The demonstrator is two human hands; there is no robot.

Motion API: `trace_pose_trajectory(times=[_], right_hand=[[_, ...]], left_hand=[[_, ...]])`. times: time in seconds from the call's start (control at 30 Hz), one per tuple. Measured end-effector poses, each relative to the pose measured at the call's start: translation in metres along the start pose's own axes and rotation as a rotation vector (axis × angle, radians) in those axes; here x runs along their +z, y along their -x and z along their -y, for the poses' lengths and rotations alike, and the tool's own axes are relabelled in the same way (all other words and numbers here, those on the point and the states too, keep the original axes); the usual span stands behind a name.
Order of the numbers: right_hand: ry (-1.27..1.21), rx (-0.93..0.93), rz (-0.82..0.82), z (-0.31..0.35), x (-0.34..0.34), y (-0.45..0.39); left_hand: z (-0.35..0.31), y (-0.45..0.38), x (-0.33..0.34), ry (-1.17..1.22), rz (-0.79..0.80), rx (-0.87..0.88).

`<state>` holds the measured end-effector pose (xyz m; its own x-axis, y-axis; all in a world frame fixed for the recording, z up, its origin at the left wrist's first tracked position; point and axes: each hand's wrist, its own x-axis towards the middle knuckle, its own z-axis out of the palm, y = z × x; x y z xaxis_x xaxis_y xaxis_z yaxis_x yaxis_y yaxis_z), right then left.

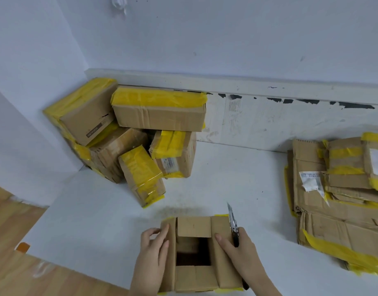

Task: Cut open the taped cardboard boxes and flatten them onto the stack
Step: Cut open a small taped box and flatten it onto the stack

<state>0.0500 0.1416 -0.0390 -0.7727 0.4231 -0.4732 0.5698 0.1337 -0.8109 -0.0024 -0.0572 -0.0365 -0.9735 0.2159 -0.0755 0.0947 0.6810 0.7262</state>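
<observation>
On stacked cardboard, label text unreadable.

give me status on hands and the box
Left hand flat on open box. Right hand grips knife, fingers on flap. Nothing blocking.

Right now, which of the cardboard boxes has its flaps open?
The box between the hands, nearest the camera: its flaps are spread and its inside shows. The piled boxes in the corner are sealed with yellow tape.

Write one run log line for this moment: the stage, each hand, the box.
stage: flaps spread | left hand: flat on left flap | right hand: holds utility knife, presses right flap | open box: top open | flattened stack: at right
</observation>
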Motion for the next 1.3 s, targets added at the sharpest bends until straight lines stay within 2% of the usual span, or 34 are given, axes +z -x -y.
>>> trace_pose_trajectory(times=[0.07,0.13,0.2,0.3,0.6,0.83,1.0,1.07,1.13,1.23,1.3], right_hand=[[-0.070,0.030,0.070,0.003,0.008,0.003],[-0.134,0.033,0.150,0.006,0.015,0.007],[-0.156,0.018,0.159,0.012,0.015,0.010],[-0.233,0.016,0.157,0.022,0.003,0.013],[-0.300,-0.128,0.198,0.049,-0.008,0.027],[-0.326,-0.254,0.239,0.065,-0.014,0.036],[-0.378,-0.401,0.250,0.090,-0.029,0.039],[-0.461,-0.328,0.317,0.096,-0.035,0.030],[-0.543,-0.204,0.316,0.095,-0.037,0.017],[-0.447,-0.092,0.231,0.073,-0.027,-0.003],[-0.492,-0.036,0.226,0.055,-0.017,-0.011]], left_hand=[[-0.004,-0.002,0.000,-0.023,0.010,-0.020],[-0.016,-0.006,0.001,0.028,0.162,-0.176],[-0.026,-0.008,0.003,0.049,0.251,-0.192],[-0.036,-0.009,-0.002,-0.002,0.273,-0.219],[-0.060,0.000,-0.040,-0.053,0.161,-0.125],[-0.070,0.008,-0.052,0.029,0.002,-0.023],[-0.073,-0.006,-0.057,0.273,-0.224,0.211],[-0.064,-0.018,-0.050,0.366,-0.210,0.253],[-0.047,-0.024,-0.036,0.408,-0.171,0.311],[-0.021,-0.018,-0.006,0.298,-0.098,0.552],[-0.007,-0.017,0.013,0.226,-0.164,0.746]])
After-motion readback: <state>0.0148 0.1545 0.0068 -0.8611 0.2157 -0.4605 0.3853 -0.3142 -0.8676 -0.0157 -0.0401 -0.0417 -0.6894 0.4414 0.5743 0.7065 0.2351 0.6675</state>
